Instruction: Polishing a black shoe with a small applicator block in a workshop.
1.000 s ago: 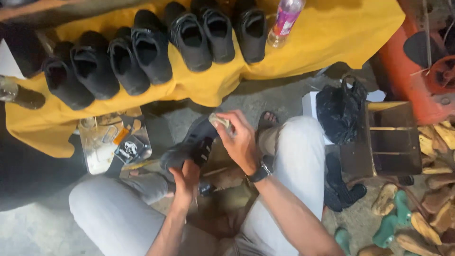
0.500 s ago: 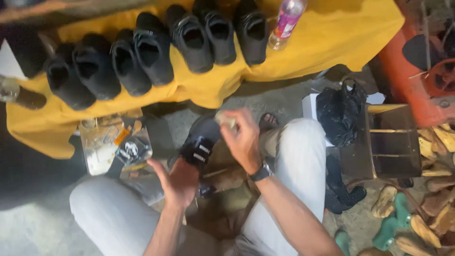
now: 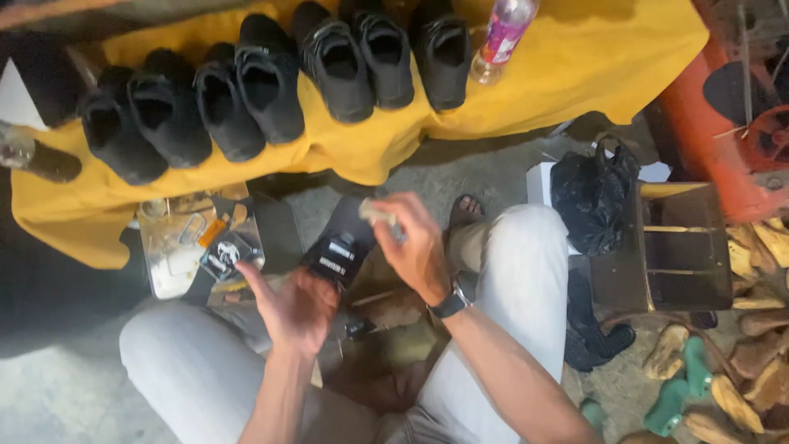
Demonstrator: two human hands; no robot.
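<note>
The left hand (image 3: 297, 308) is open, palm up and fingers spread, just under the heel of a black shoe (image 3: 339, 256) that sits between the knees. The right hand (image 3: 415, 242) hovers over the shoe, fingers pinched on a small pale thing (image 3: 376, 214), perhaps a rag; blur hides it. Black shoes (image 3: 271, 82) line a yellow cloth (image 3: 575, 57).

black shoe (image 3: 341, 256) now sole-up, left hand (image 3: 296, 308) open

A row of shoes (image 3: 271, 82) stood on the cloth-covered bench (image 3: 575, 57), with a plastic bottle (image 3: 501, 37) at its right end. Before the bench lay a tray (image 3: 177, 247); right of the knees sat a bag (image 3: 592, 201) beside a box (image 3: 678, 255).
</note>
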